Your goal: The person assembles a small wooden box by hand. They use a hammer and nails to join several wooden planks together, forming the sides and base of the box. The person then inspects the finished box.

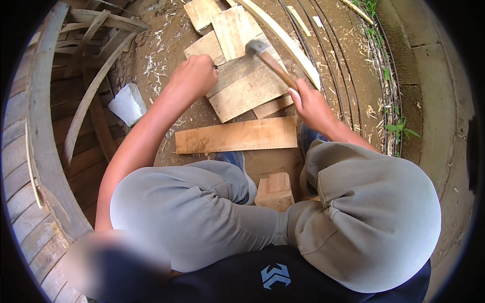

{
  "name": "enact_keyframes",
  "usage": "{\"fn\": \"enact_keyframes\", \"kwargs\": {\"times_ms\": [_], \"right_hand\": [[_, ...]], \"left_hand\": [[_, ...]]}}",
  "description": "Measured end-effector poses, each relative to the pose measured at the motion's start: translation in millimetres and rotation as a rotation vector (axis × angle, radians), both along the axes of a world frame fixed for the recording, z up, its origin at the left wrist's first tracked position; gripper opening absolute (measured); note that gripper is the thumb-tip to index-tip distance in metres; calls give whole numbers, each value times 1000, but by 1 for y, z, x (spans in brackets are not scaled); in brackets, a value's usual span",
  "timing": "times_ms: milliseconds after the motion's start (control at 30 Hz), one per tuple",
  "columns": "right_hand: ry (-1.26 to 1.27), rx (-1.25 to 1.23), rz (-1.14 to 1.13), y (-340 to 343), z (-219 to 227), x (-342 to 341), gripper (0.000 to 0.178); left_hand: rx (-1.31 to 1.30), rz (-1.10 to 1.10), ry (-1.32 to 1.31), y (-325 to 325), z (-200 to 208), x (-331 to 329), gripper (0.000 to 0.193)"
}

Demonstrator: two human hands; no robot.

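Observation:
My right hand [314, 104] is closed round the wooden handle of a hammer [277, 67]. The hammer's metal head is raised over a stack of flat boards [248, 91] on the ground. My left hand [196, 76] makes a fist at the stack's left edge. A small dark piece [215, 66] pokes out of its fingers, too little of it showing to name. On top of the stack's far part lies a paler board [233, 31]. Nearer to me, a single plank [236, 135] lies crosswise in front of my feet.
A wooden frame with curved ribs [46, 126] fills the left side. Beside my left forearm sits a whitish block [128, 105]. Thin dark rods [331, 60] and a long curved strip [288, 40] run along the right. Between my legs lies a wood block [274, 191].

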State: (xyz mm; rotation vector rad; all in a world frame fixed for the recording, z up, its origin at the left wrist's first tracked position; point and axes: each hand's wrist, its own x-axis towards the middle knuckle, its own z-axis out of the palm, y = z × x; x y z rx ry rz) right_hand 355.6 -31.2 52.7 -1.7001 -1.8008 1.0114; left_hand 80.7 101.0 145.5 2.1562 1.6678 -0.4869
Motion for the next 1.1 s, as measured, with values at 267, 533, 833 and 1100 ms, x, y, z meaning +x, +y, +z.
{"fn": "enact_keyframes", "kwargs": {"times_ms": [267,533,833,1100], "right_hand": [[-55,23,-62,34,20,0,31],[-218,-45,107,79,29,15,35],[-153,-130,129,74,32,31,38],[55,-70,-86,55,27,39,41]], "left_hand": [[6,-127,120,-4,20,18,28],[-72,14,-70,-9,36,-36,35],[-218,199,-429,2,32,-76,38],[-40,114,-427,-5,-18,-41,37]]}}
